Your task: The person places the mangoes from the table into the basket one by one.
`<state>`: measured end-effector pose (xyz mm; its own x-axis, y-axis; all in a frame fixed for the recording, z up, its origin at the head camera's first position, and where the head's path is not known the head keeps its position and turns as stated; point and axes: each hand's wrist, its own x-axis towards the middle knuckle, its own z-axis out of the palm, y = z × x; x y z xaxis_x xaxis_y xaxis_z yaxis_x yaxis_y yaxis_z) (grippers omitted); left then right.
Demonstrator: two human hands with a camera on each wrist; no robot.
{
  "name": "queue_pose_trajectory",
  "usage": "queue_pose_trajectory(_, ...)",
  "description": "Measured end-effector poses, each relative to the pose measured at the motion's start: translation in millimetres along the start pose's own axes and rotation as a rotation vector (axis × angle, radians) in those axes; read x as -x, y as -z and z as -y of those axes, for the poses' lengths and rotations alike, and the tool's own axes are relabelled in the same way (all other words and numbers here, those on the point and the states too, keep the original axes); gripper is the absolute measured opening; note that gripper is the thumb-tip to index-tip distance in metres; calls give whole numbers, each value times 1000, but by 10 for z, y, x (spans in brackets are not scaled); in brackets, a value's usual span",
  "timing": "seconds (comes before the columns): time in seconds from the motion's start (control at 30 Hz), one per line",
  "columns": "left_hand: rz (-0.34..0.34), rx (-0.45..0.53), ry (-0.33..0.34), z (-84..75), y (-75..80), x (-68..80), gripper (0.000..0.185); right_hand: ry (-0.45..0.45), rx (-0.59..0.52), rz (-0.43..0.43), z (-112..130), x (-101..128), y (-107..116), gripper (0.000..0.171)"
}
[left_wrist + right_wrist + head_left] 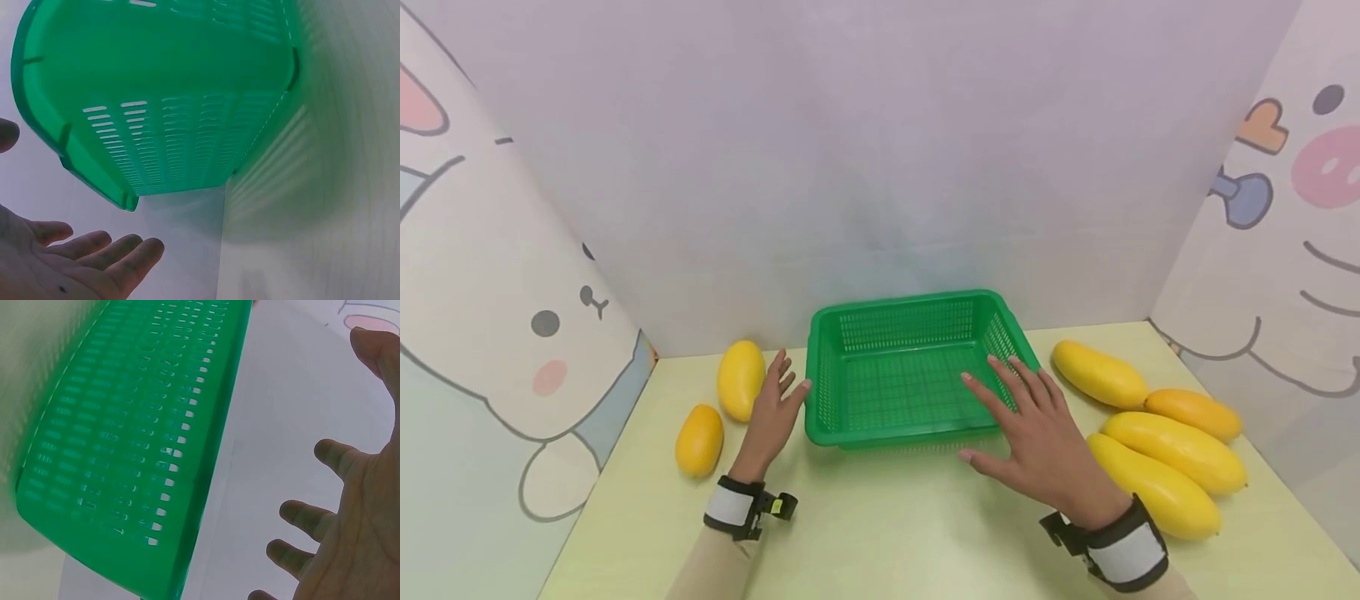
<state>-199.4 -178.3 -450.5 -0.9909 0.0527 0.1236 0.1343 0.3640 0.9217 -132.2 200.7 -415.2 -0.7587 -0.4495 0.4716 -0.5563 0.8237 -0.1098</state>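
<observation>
Head camera shows a pale yellow-green table (880,533) boxed in by white walls, the side ones printed with cartoon animals. At the middle of the table sits a green slotted basket (904,367) with nothing in it. To its right lie four long yellow mangoes (1157,433) in a loose cluster, well apart from the basket; to its left lie two shorter mangoes (722,404), one nearer the back wall, one nearer the front.

Next down in size, the right hand (1037,437) hovers over the basket's right front corner, fingers spread and straight, gripping nothing; from the right wrist camera the basket wall (131,456) stands just beside the splayed fingers (306,515), apart from them. The left hand (772,408) is beside the basket's left rim, fingers relaxed and apart, holding nothing; whether the fingertips touch the rim cannot be told.
</observation>
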Motion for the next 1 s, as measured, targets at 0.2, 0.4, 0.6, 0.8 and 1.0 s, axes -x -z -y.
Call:
queue_pose_trajectory(0.2, 56, 25, 54, 3, -23, -28, 74, -7, -9, 3, 4, 18, -8, 84)
queue_pose_trajectory(0.4, 64, 41, 54, 10, -50, -106, 75, -6, 3, -9, -5, 11, -12, 84)
queue_pose_trajectory(0.6, 75, 25, 81, -17, -91, -163, 72, -15, -6, 4, 5, 18, -8, 84)
queue_pose_trajectory(0.8, 64, 34, 112, -12, -148, -199, 77, -11, -8, -2, 1, 20, -22, 83)
queue_pose_trajectory(1.0, 83, 134, 145, -9, -188, -241, 81, -15, -8, 11, -13, 18, -20, 83)
